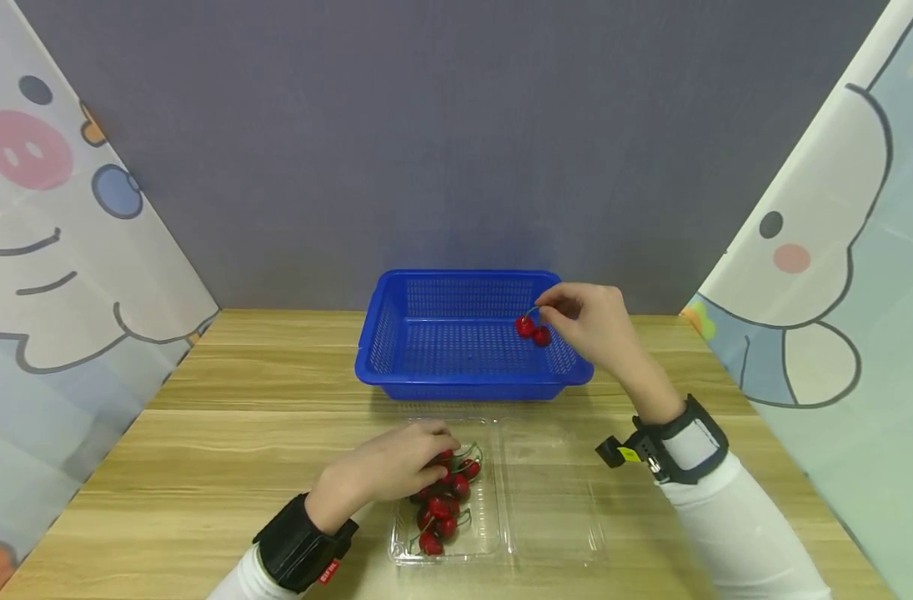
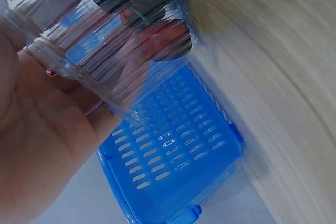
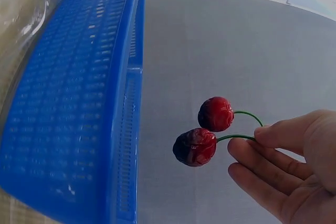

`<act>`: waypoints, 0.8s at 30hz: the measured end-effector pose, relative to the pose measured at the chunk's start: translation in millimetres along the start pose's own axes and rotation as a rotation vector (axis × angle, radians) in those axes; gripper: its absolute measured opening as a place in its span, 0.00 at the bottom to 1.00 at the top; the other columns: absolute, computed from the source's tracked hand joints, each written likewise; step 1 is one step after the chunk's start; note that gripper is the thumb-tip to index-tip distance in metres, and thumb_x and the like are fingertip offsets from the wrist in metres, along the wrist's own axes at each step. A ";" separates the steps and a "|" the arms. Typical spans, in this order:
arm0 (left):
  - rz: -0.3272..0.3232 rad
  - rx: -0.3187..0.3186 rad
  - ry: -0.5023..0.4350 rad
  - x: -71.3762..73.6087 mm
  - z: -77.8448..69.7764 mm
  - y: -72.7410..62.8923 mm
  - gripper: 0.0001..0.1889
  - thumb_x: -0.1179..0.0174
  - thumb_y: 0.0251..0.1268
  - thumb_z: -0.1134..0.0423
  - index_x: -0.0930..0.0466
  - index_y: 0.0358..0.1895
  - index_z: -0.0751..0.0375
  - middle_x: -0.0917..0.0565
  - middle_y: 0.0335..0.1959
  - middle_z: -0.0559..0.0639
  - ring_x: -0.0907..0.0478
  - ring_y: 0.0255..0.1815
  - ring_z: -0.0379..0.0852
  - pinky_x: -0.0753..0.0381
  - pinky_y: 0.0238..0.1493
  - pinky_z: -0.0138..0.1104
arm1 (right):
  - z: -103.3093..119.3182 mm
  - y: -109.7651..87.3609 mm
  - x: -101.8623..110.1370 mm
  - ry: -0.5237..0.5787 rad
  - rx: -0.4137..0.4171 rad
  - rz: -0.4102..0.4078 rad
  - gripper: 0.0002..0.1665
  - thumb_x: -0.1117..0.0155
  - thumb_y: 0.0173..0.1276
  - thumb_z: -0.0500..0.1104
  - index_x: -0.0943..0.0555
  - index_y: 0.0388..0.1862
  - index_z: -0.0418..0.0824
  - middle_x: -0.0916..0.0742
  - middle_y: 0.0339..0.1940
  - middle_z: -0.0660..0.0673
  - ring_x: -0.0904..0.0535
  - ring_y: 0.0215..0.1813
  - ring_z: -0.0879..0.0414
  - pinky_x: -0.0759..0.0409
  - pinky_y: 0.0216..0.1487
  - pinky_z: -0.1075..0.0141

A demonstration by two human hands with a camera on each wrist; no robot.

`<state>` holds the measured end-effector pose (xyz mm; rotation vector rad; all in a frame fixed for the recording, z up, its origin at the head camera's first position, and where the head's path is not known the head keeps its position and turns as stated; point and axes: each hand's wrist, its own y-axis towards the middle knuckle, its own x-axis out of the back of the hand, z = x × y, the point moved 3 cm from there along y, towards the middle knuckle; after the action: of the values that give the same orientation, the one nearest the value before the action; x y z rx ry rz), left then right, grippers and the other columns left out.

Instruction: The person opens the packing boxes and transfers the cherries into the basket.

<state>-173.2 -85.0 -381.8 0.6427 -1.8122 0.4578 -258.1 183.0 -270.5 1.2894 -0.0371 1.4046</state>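
Observation:
By their green stems my right hand [image 1: 593, 325] pinches a pair of red cherries [image 1: 525, 326] between thumb and fingertips. The cherries hang over the right part of a blue perforated basket [image 1: 456, 392]; the right wrist view shows both fruits [image 3: 195, 147] dangling above its rim. My left hand [image 1: 396, 462] reaches into a clear plastic box [image 1: 488, 542] in front of the basket, with a cherry [image 1: 444, 457] between its thumb and fingers. I cannot tell whether it grips that cherry. Several more cherries [image 1: 441, 507] with stems lie beside and below this hand.
The box's clear lid [image 1: 549, 500] lies folded out to the right. Everything stands on a wood-grain table [image 1: 276, 367]. A grey panel [image 1: 456, 150] rises behind the basket, and printed cartoon panels [image 1: 824, 250] flank the table on both sides.

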 end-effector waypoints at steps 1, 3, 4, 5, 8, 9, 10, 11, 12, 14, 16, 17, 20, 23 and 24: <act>-0.003 -0.005 -0.002 -0.2 0.0 -0.2 0.15 0.34 0.70 0.65 0.17 0.58 0.63 0.18 0.52 0.50 0.20 0.53 0.44 0.19 0.56 0.37 | -0.6 1.4 0.7 -0.005 -0.005 0.011 0.05 0.27 0.65 0.31 0.10 0.38 0.37 0.10 0.32 0.46 0.14 0.30 0.55 0.16 0.32 0.57; -0.009 -0.017 0.004 -0.5 0.2 -0.5 0.15 0.33 0.70 0.65 0.16 0.57 0.64 0.18 0.51 0.50 0.20 0.53 0.44 0.19 0.56 0.37 | -2.1 4.0 1.8 -0.013 -0.013 0.034 0.04 0.28 0.66 0.31 0.10 0.38 0.37 0.09 0.33 0.45 0.13 0.31 0.54 0.15 0.33 0.56; -0.011 -0.022 0.007 -0.6 0.4 -0.4 0.15 0.33 0.70 0.65 0.16 0.57 0.64 0.18 0.50 0.50 0.20 0.52 0.44 0.19 0.56 0.36 | -3.1 5.4 2.3 -0.017 -0.017 0.046 0.04 0.29 0.66 0.31 0.10 0.39 0.37 0.09 0.33 0.45 0.13 0.31 0.54 0.15 0.33 0.56; -0.015 -0.030 0.010 -0.7 0.4 -0.5 0.15 0.33 0.69 0.65 0.16 0.57 0.64 0.18 0.50 0.50 0.20 0.52 0.43 0.19 0.55 0.36 | -4.0 6.7 2.8 -0.022 -0.020 0.059 0.04 0.29 0.67 0.32 0.10 0.39 0.37 0.09 0.33 0.45 0.13 0.31 0.54 0.15 0.34 0.56; -0.023 -0.046 0.012 -1.2 1.1 0.3 0.14 0.33 0.69 0.66 0.16 0.55 0.65 0.18 0.49 0.50 0.20 0.50 0.42 0.19 0.54 0.35 | -7.1 10.1 3.7 -0.035 -0.036 0.098 0.04 0.30 0.69 0.32 0.11 0.39 0.36 0.10 0.32 0.45 0.14 0.31 0.53 0.16 0.34 0.55; -0.024 -0.050 0.010 -1.3 1.2 0.6 0.14 0.34 0.69 0.66 0.16 0.55 0.64 0.18 0.49 0.50 0.20 0.50 0.42 0.19 0.53 0.35 | -8.3 11.3 3.6 -0.041 -0.043 0.112 0.04 0.31 0.69 0.32 0.11 0.40 0.36 0.10 0.32 0.44 0.14 0.31 0.53 0.15 0.34 0.55; -0.026 -0.054 0.010 -1.5 1.3 0.9 0.13 0.34 0.69 0.66 0.16 0.54 0.64 0.18 0.49 0.50 0.20 0.50 0.42 0.19 0.53 0.35 | -9.4 12.7 3.2 -0.046 -0.053 0.128 0.04 0.31 0.69 0.33 0.11 0.40 0.35 0.10 0.32 0.44 0.14 0.31 0.53 0.16 0.34 0.55; -0.027 -0.057 0.010 -1.7 1.3 1.1 0.12 0.34 0.70 0.66 0.16 0.53 0.64 0.17 0.48 0.50 0.20 0.49 0.42 0.19 0.52 0.35 | -10.5 13.9 2.7 -0.050 -0.065 0.145 0.04 0.31 0.69 0.33 0.11 0.40 0.35 0.10 0.33 0.44 0.14 0.32 0.53 0.15 0.35 0.55; -0.030 -0.060 0.010 -1.9 1.4 1.4 0.11 0.35 0.70 0.66 0.16 0.52 0.64 0.17 0.48 0.50 0.20 0.49 0.42 0.19 0.52 0.35 | -12.0 15.3 1.8 -0.053 -0.077 0.161 0.04 0.31 0.69 0.32 0.11 0.40 0.35 0.10 0.33 0.44 0.14 0.33 0.53 0.15 0.36 0.55; -0.036 -0.063 0.011 -2.2 1.3 1.9 0.10 0.36 0.71 0.66 0.16 0.52 0.63 0.17 0.47 0.50 0.19 0.49 0.42 0.18 0.52 0.35 | -14.7 18.2 -0.1 -0.062 -0.099 0.194 0.05 0.32 0.69 0.32 0.12 0.41 0.35 0.10 0.35 0.43 0.14 0.34 0.52 0.15 0.37 0.55; -0.041 -0.066 0.012 -2.5 1.4 2.0 0.10 0.36 0.71 0.67 0.15 0.51 0.63 0.17 0.47 0.50 0.19 0.48 0.42 0.18 0.52 0.34 | -17.1 20.5 -1.7 -0.072 -0.113 0.226 0.05 0.33 0.70 0.32 0.12 0.41 0.35 0.10 0.36 0.42 0.14 0.35 0.51 0.15 0.38 0.54; -0.043 -0.067 0.012 -2.6 1.4 2.0 0.10 0.37 0.72 0.67 0.15 0.52 0.63 0.17 0.47 0.50 0.19 0.48 0.42 0.18 0.51 0.34 | -18.5 21.4 -2.5 -0.078 -0.117 0.241 0.05 0.33 0.70 0.32 0.12 0.41 0.35 0.10 0.36 0.42 0.14 0.36 0.51 0.15 0.38 0.54; -0.044 -0.065 0.014 -2.9 2.1 1.7 0.09 0.37 0.72 0.68 0.15 0.51 0.63 0.16 0.46 0.50 0.19 0.48 0.42 0.18 0.51 0.34 | -22.2 23.7 -4.7 -0.092 -0.124 0.273 0.06 0.34 0.70 0.32 0.12 0.42 0.35 0.10 0.37 0.41 0.15 0.36 0.51 0.15 0.39 0.54; -0.041 -0.061 0.026 -2.9 2.4 1.6 0.08 0.37 0.72 0.68 0.16 0.50 0.63 0.16 0.47 0.50 0.19 0.48 0.42 0.18 0.51 0.34 | -25.8 25.0 -7.7 -0.098 -0.128 0.295 0.06 0.34 0.70 0.32 0.12 0.42 0.35 0.11 0.37 0.41 0.15 0.36 0.51 0.15 0.39 0.54; -0.039 -0.058 0.030 -2.9 2.5 1.7 0.08 0.37 0.71 0.68 0.16 0.50 0.62 0.16 0.46 0.50 0.19 0.47 0.41 0.18 0.50 0.34 | -27.0 25.3 -8.9 -0.101 -0.130 0.302 0.06 0.34 0.70 0.32 0.12 0.42 0.35 0.11 0.37 0.41 0.15 0.36 0.50 0.15 0.39 0.55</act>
<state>-175.4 -84.6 -385.3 0.6269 -1.7757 0.3857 -296.0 186.4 -271.4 1.2825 -0.3999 1.5619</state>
